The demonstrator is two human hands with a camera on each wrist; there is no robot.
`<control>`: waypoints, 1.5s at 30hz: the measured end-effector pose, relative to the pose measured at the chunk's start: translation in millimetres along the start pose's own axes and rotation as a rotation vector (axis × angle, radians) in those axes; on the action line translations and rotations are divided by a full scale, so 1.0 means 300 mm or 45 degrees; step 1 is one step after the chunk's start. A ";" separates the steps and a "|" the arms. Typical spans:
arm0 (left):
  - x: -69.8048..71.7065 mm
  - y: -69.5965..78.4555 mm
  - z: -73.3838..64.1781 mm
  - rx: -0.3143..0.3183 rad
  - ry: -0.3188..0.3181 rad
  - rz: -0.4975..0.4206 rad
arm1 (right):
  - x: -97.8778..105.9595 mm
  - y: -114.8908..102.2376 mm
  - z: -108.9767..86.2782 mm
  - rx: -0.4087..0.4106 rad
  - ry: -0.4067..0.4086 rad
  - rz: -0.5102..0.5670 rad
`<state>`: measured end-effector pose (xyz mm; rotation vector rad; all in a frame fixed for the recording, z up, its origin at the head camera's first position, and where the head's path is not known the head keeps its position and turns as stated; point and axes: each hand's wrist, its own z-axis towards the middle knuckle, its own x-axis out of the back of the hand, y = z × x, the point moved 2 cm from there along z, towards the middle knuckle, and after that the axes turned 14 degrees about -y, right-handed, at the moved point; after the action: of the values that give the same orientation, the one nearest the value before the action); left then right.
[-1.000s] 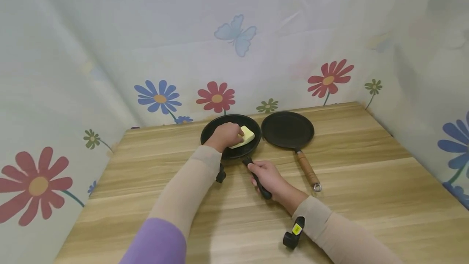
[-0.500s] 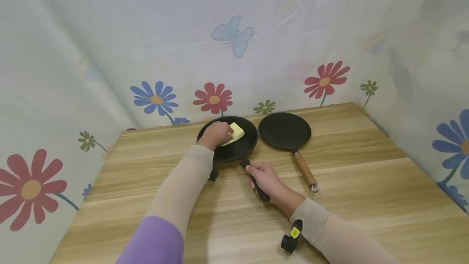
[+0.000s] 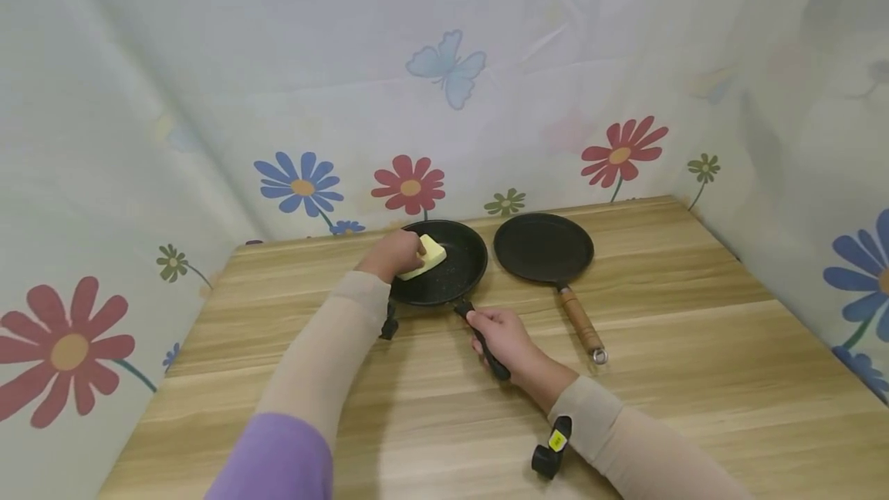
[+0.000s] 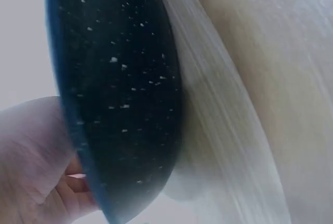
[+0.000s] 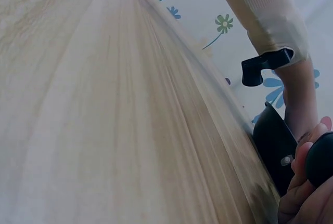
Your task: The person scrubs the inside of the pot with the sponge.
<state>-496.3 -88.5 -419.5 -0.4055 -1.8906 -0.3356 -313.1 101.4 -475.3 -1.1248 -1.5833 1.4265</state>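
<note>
A deep black frying pan (image 3: 454, 276) stands at the back of the table, its speckled outer wall (image 4: 119, 89) filling much of the left wrist view. Inside it my left hand (image 3: 392, 253) grips a pale yellow sponge (image 3: 432, 255) against the pan's left side. The pan's rim hides most of those fingers in the left wrist view. My right hand (image 3: 505, 342) is wrapped round the pan's black handle (image 3: 496, 365), thumb on top. In the right wrist view the handle's rounded end (image 5: 320, 159) shows between the curled fingers.
A flat black crepe pan (image 3: 544, 248) with a wooden handle (image 3: 582, 322) lies just right of the frying pan. The wood-grain table (image 3: 667, 376) runs back to a flower-printed cloth wall (image 3: 347, 114). Black cameras (image 3: 549, 454) sit on the wrists.
My left hand has slid leftward across the inside of the frying pan with the sponge. The right hand keeps its grip on the handle, and the crepe pan stays put.
</note>
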 end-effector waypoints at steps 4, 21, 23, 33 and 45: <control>0.011 0.022 -0.040 -0.015 -0.003 0.063 | 0.012 0.001 0.003 -0.015 0.032 0.008; -0.032 0.060 -0.125 -0.194 -0.083 -0.040 | 0.025 -0.009 0.010 -0.038 0.028 0.013; -0.033 0.067 -0.125 -0.213 -0.076 -0.065 | 0.026 -0.012 0.013 -0.035 0.023 0.015; -0.038 0.121 -0.097 -0.286 -0.032 -0.114 | 0.040 -0.014 0.020 -0.073 -0.011 0.033; -0.058 0.182 -0.064 -0.235 0.054 -0.063 | 0.029 -0.001 0.021 -0.062 -0.042 0.031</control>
<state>-450.9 -49.5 -427.4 -0.4714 -1.8371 -0.5505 -322.1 107.3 -476.2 -1.1577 -1.6404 1.4359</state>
